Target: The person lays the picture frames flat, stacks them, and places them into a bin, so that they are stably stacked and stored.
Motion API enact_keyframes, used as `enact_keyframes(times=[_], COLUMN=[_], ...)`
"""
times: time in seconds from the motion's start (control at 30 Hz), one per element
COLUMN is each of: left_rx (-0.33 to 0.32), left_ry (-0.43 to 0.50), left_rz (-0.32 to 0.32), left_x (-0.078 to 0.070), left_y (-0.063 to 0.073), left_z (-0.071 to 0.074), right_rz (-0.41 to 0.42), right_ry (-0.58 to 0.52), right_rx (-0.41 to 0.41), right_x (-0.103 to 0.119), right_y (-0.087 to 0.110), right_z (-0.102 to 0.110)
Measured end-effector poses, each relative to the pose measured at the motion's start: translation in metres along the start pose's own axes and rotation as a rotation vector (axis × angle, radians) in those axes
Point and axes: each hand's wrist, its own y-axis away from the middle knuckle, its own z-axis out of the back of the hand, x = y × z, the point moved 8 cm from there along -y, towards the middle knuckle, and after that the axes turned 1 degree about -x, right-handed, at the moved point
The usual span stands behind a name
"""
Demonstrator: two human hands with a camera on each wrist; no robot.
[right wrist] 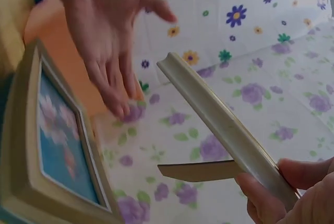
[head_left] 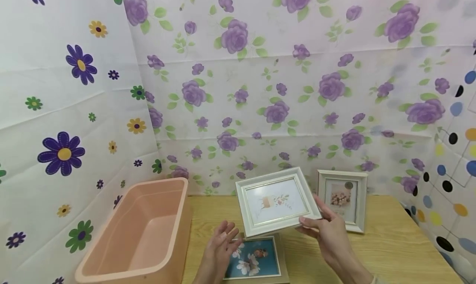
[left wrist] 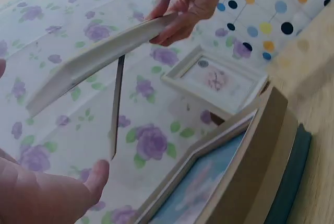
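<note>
My right hand (head_left: pixel 329 230) grips a white picture frame (head_left: pixel 277 202) by its lower right corner, thumb on the front and fingers behind. Tilted in the air, the frame shows a drawing with small flowers. Its support leg (left wrist: pixel 117 109) sticks out from the back, as both wrist views show. My left hand (head_left: pixel 217 251) is held with fingers extended by the frame's lower left corner, holding nothing. Below lies a beige picture frame (head_left: pixel 283 271) with white blossoms on blue, face up on top of a teal-edged thing (left wrist: pixel 289 177).
Another white picture frame (head_left: pixel 342 199) stands leaning back at the rear right of the wooden table (head_left: pixel 394 242). A pink plastic bin (head_left: pixel 130 242) is on the left. Flowered cloth (head_left: pixel 238 94) hangs behind the table, with dotted cloth at the right.
</note>
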Motion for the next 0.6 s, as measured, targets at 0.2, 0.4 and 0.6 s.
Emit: enact_keyframes(times=[0.2, 0.4, 0.6], left_rx=[0.055, 0.164, 0.176], left_ry=[0.201, 0.476, 0.525], left_rz=[0.127, 0.211, 0.14], left_x=[0.003, 0.005, -0.001], left_y=[-0.004, 0.0, 0.004], left_z=[-0.014, -0.02, -0.018], right_rz=[-0.072, -0.095, -0.096], right_ry=[-0.056, -0.099, -0.098], right_rx=[-0.001, -0.022, -0.04], right_x=[-0.02, -0.034, -0.042], right_y=[0.021, 0.035, 0.038], right_z=[-0.009, -0.014, -0.012])
